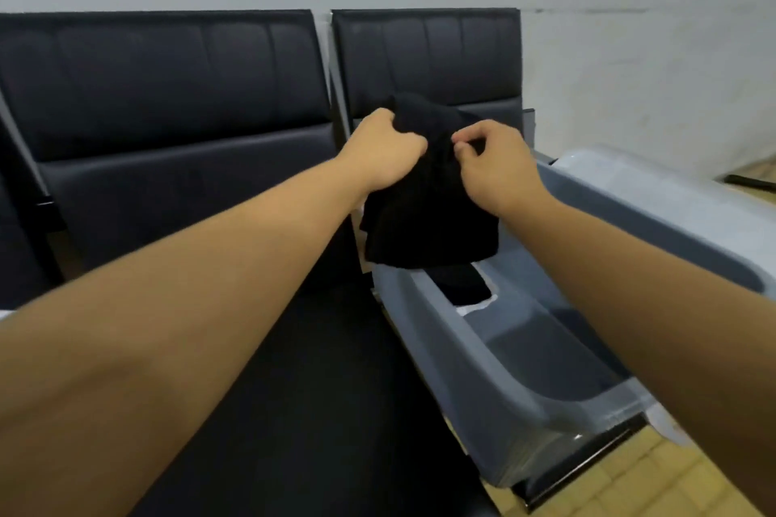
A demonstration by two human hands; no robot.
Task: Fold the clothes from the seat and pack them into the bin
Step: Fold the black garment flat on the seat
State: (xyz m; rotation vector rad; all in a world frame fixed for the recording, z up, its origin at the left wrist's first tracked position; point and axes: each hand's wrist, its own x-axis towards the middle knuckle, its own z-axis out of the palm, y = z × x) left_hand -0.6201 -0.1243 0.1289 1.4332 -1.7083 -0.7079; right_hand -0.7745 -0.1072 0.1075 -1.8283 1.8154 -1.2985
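A black garment hangs bunched in the air above the far end of the translucent grey bin. My left hand grips its upper left part with curled fingers. My right hand pinches its upper right edge between thumb and fingertips. Inside the bin, another dark cloth lies on something white at the far end. The bin stands on the right-hand seat of a row of black padded seats.
The grey bin lid leans along the bin's right side. A pale wall runs behind the seat backs. Yellow tiled floor shows at the lower right, beside the seat's front edge.
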